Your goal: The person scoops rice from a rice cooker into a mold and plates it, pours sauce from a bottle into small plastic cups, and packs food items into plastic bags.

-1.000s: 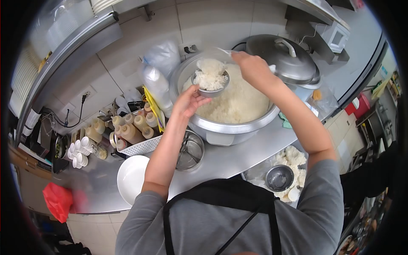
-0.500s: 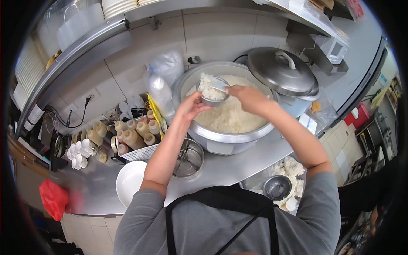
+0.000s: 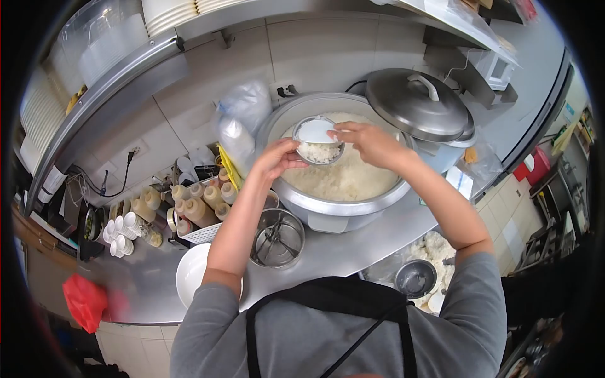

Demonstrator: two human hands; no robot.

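Observation:
My left hand is wrapped around the side of a small metal bowl, tilted toward me, with white rice in it. My right hand is closed on a white rice paddle; its flat blade lies over the rice at the far side of the bowl. Both hands are above a large round rice cooker, which holds a broad bed of cooked rice. The paddle's handle is mostly hidden in my right fingers.
A metal lid rests behind the cooker, at right. Left of it are a metal pot, a white bowl and several squeeze bottles. Near my right elbow, another metal bowl sits among clumps of rice. Shelving overhangs the upper left.
The paddle has turned flat over the bowl, and the rice mound that stuck up at its far left is now covered or lower. The bowl's opening faces me more.

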